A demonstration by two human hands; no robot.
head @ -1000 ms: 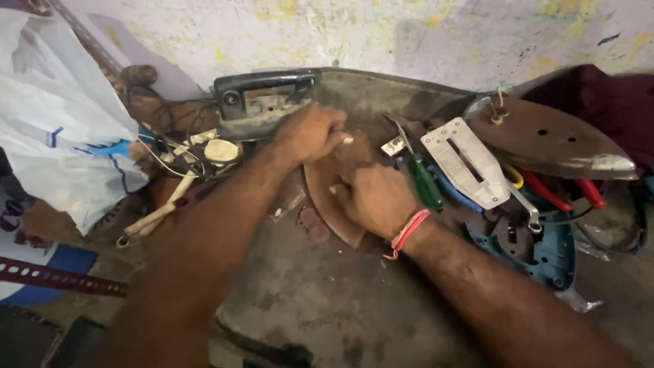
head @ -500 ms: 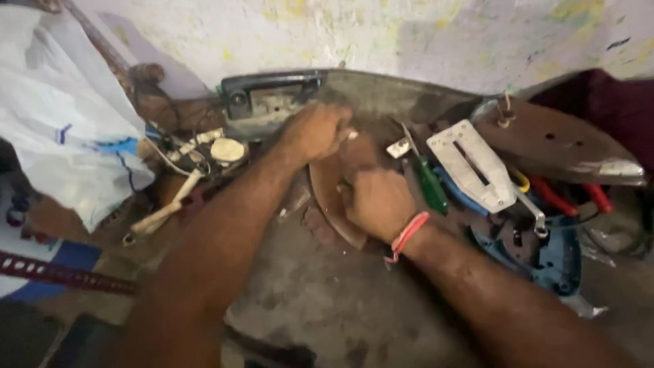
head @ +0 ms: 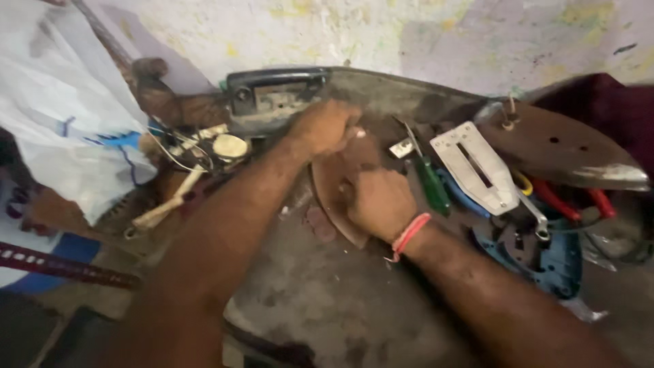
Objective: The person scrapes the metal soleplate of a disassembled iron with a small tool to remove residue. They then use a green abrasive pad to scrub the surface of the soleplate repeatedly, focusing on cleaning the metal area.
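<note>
Where a white plastic bag lies leftmost, the left hand rests curled on a brown plate mid-desk; the right hand grips its edge, fingers closed; green screwdriver and metal bracket follow.

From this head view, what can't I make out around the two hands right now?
- Head view: middle of the brown plate, covered by the right hand.
- What the left hand pinches: its fingers hide it.
- Tools beside the green screwdriver: partly under the pale slotted plate.
- White bag: cut by the left edge.
</note>
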